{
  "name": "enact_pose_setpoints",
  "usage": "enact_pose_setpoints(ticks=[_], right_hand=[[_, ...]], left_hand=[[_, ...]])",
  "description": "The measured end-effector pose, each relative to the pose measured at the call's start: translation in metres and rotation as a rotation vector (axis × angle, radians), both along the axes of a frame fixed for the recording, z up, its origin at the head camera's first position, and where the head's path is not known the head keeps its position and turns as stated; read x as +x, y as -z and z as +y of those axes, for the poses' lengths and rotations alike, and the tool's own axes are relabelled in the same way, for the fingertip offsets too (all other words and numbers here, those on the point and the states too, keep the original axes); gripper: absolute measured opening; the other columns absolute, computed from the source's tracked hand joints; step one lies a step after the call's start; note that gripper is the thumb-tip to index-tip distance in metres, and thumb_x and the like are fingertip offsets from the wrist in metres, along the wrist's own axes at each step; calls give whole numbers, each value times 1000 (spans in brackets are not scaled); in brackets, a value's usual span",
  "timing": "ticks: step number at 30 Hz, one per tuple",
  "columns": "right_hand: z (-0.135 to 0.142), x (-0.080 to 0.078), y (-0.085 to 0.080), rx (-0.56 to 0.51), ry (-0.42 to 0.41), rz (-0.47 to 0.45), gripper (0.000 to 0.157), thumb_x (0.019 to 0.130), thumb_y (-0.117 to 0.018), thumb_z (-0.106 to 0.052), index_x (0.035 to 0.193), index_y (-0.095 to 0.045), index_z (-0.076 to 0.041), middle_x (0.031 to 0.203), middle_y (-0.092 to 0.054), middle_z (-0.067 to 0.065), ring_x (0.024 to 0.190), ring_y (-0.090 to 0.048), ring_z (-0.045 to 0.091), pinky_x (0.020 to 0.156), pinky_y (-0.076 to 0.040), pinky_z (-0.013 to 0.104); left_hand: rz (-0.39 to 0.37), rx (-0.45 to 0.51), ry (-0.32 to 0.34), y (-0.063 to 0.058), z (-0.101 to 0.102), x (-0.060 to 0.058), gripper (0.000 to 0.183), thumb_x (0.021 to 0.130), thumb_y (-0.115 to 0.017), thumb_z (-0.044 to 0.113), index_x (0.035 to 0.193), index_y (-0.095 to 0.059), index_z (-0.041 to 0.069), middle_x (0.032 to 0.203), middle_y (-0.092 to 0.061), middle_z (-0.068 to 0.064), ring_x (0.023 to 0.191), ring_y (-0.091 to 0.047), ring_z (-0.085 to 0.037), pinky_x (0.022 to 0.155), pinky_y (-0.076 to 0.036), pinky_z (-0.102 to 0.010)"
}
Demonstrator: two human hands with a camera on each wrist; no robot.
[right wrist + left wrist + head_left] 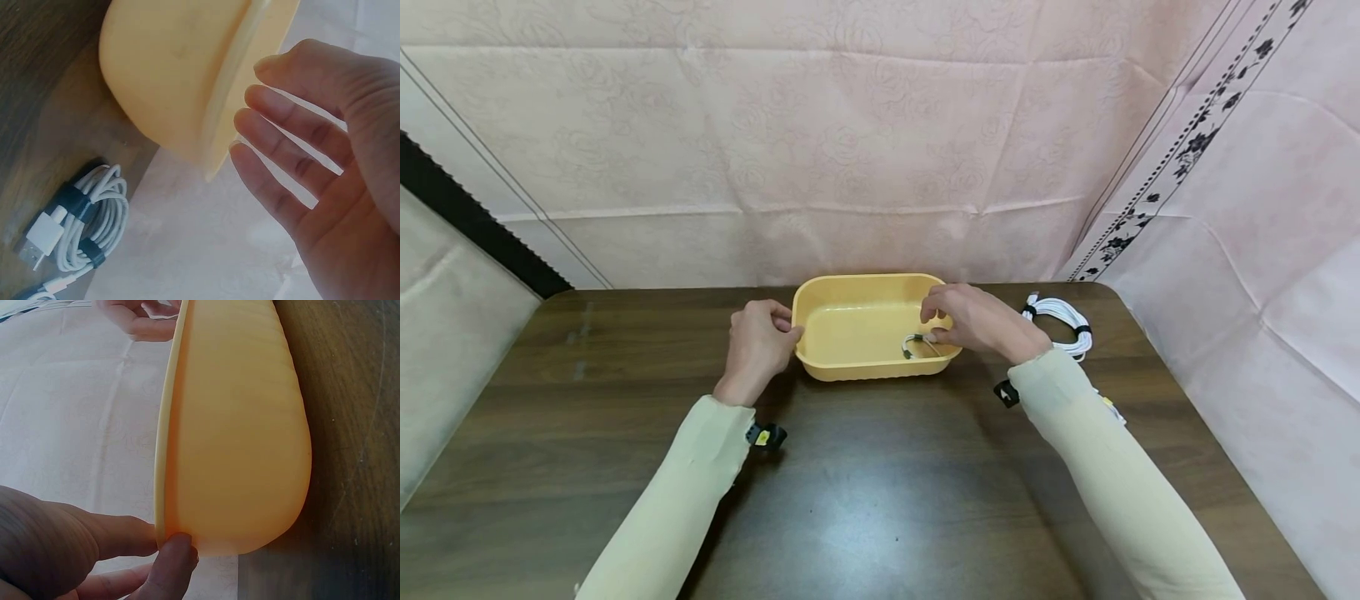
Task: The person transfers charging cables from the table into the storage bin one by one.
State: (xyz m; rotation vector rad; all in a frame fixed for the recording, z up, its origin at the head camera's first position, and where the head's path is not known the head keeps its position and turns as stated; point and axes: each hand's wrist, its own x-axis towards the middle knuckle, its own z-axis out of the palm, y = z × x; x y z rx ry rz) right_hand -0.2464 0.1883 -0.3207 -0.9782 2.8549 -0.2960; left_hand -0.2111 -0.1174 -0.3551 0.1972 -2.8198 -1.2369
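A yellow plastic basin (868, 367) stands on the table near its back edge. At the basin's left end my left hand (760, 340) pinches the rim between thumb and fingers, as the left wrist view shows close up. Over the right end hangs my right hand (973, 321), fingers loosely bent and apart, with nothing seen between them in the right wrist view. A small looped cable (912, 340) with dark ties lies inside the basin, close under the right thumb; part of it is hidden by that hand.
Right of the basin lies a coiled white USB cable (103, 219) held by black straps. A small white and yellow item (1108, 403) shows partly behind the right forearm. Patterned cloth (850, 167) hangs behind the brown wooden table (865, 475).
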Motion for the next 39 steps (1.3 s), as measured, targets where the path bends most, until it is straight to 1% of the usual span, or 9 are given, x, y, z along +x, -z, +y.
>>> enact_pose_setpoints(ticks=[8, 15, 20, 25, 31, 39], right_hand=[[0, 5, -5, -17, -17, 36, 21, 88, -79, -13, 107, -74, -7, 109, -71, 4, 97, -66, 25, 87, -54, 37], [3, 9, -4, 1, -16, 43, 24, 89, -78, -18, 110, -74, -7, 112, -71, 6, 101, -67, 23, 90, -55, 38], [6, 12, -6, -6, -9, 59, 22, 88, -78, -15, 109, -74, -7, 112, -71, 6, 102, -67, 23, 90, -55, 39], [12, 14, -7, -1, 19, 75, 23, 87, -78, -12, 109, -74, -7, 112, -71, 7, 102, -66, 24, 91, -54, 40], [19, 18, -7, -16, 1, 111, 23, 85, -77, -8, 107, -73, -6, 110, -70, 6, 104, -65, 26, 93, -52, 41], [24, 20, -7, -54, 13, 112, 23, 84, -77, -8, 106, -74, -6, 110, -70, 6, 103, -65, 26, 92, -52, 40]], left_hand=[[2, 7, 6, 0, 0, 1, 26, 93, -72, 13, 115, -70, -1, 100, -73, -17, 83, -69, -26, 63, -56, -28], [-3, 9, 9, 0, 0, 1, 26, 94, -72, 14, 115, -70, -1, 100, -73, -17, 84, -69, -26, 63, -56, -28], [-4, 12, 8, 0, 0, 1, 26, 94, -71, 13, 116, -70, 0, 100, -73, -17, 83, -69, -26, 62, -56, -27], [-1, 7, 7, -1, 0, 1, 26, 94, -72, 13, 115, -70, -1, 100, -73, -17, 83, -69, -26, 63, -56, -28], [-9, 6, 4, -1, 1, 0, 26, 94, -72, 14, 116, -70, 0, 100, -73, -17, 83, -68, -26, 63, -56, -28], [-4, -3, 1, -1, 0, 0, 26, 93, -72, 13, 115, -70, -1, 100, -73, -17, 85, -69, -27, 65, -56, -29]])
